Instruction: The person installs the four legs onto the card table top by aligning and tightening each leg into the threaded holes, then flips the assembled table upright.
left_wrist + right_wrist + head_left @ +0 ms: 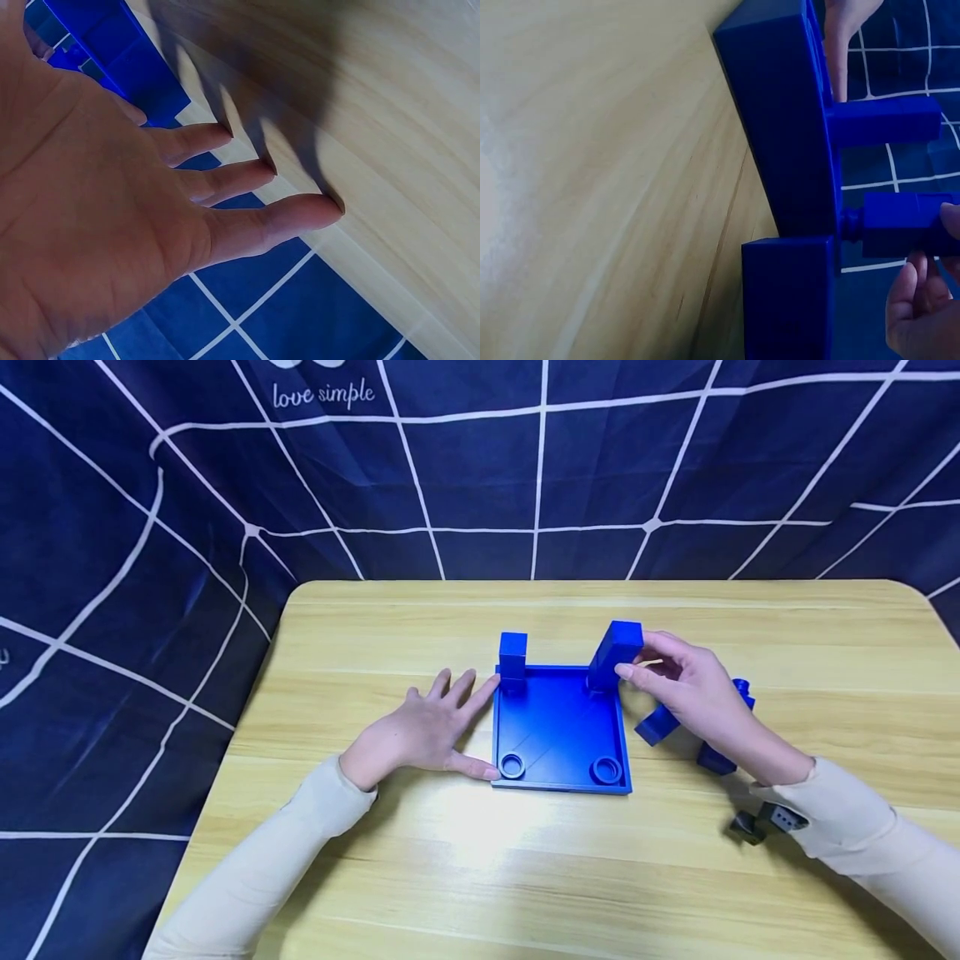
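A blue square panel [558,727] with a raised rim lies on the table, with ring-shaped sockets [512,766] at its two near corners. One blue square leg [513,652] stands upright at the far left corner. At the far right corner, my right hand [693,681] pinches a second, taller-looking blue leg [618,647] between thumb and fingers. Its narrower threaded end shows between leg body [900,225] and panel in the right wrist view; how deep it sits cannot be told. My left hand [431,731] is spread, thumb and forefinger touching the panel's left edge.
Loose blue pieces, among them a square block [657,724] and another block [716,760], lie right of the panel, partly under my right forearm. A small black object [747,827] shows by the right cuff. Dark blue cloth with white lines [480,468] hangs behind the wooden table [480,877].
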### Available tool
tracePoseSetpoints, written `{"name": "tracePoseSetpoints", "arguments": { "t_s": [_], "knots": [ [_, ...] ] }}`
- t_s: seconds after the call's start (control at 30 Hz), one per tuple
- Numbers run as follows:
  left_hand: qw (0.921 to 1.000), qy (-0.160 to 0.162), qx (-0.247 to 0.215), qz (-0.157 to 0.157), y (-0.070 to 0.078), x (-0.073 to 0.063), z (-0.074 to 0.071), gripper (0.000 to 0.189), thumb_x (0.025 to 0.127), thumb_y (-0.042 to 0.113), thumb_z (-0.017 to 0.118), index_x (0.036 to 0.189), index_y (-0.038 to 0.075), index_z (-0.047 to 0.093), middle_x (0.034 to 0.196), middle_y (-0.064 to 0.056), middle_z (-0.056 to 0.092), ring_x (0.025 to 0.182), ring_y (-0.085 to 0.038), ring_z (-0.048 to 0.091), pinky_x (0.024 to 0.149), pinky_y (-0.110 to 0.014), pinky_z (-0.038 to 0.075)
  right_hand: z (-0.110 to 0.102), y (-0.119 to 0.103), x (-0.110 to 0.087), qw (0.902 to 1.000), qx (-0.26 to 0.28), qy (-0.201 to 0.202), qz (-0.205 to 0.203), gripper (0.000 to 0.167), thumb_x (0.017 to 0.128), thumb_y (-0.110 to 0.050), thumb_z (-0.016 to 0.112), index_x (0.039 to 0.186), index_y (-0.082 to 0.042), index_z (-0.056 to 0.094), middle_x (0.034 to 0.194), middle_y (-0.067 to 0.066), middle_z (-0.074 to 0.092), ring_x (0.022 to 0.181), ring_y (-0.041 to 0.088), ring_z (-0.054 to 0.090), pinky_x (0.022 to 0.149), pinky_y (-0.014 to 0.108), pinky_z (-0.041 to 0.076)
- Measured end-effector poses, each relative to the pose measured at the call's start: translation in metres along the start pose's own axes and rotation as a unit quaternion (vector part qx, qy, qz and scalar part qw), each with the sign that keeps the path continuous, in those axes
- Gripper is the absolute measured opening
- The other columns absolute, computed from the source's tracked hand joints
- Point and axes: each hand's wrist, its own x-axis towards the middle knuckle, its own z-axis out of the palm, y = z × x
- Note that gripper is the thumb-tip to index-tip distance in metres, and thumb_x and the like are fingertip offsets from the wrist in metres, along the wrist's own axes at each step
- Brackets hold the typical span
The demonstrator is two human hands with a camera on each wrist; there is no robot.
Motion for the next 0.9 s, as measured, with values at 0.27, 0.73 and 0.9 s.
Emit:
{"name": "tracePoseSetpoints", "arguments": {
  "t_s": [0.27, 0.73, 0.9],
  "knots": [
    [1.0, 0.001, -0.005, -0.001, -0.0008, 0.0001, 0.0008, 0.132, 0.086, 0.093, 0.058, 0.175, 0.028, -0.015, 0.181, -0.02, 0.004, 0.161, -0.056, 0.009, 0.112, -0.084, 0.03, 0.0021, -0.0023, 0.0006, 1.0, -0.001, 0.007, -0.004, 0.036, 0.102, -0.018, 0.082, 0.135, -0.006, 0.075, 0.111, 0.006, 0.07, 0.094, 0.013, 0.069, 0.081, 0.015, 0.054],
    [1.0, 0.005, 0.002, 0.0, -0.0006, -0.0001, 0.0012, 0.132, 0.086, 0.093, 0.058, 0.175, 0.027, -0.014, 0.181, -0.02, 0.005, 0.161, -0.056, 0.011, 0.111, -0.084, 0.031, 0.0059, -0.0019, -0.0046, 0.9982, -0.041, 0.033, -0.027, 0.036, 0.101, -0.019, 0.083, 0.134, -0.01, 0.076, 0.113, 0.005, 0.073, 0.098, 0.009, 0.068, 0.084, 0.014, 0.051],
    [1.0, 0.005, 0.003, 0.001, -0.0007, 0.0001, 0.0013, 0.132, 0.086, 0.093, 0.058, 0.175, 0.027, -0.014, 0.181, -0.02, 0.005, 0.161, -0.056, 0.011, 0.111, -0.084, 0.031, 0.0101, -0.002, -0.0059, 0.9972, -0.034, 0.048, -0.046, 0.029, 0.099, -0.014, 0.084, 0.127, -0.008, 0.077, 0.112, 0.004, 0.07, 0.093, 0.012, 0.066, 0.085, 0.014, 0.051]
  ]
}}
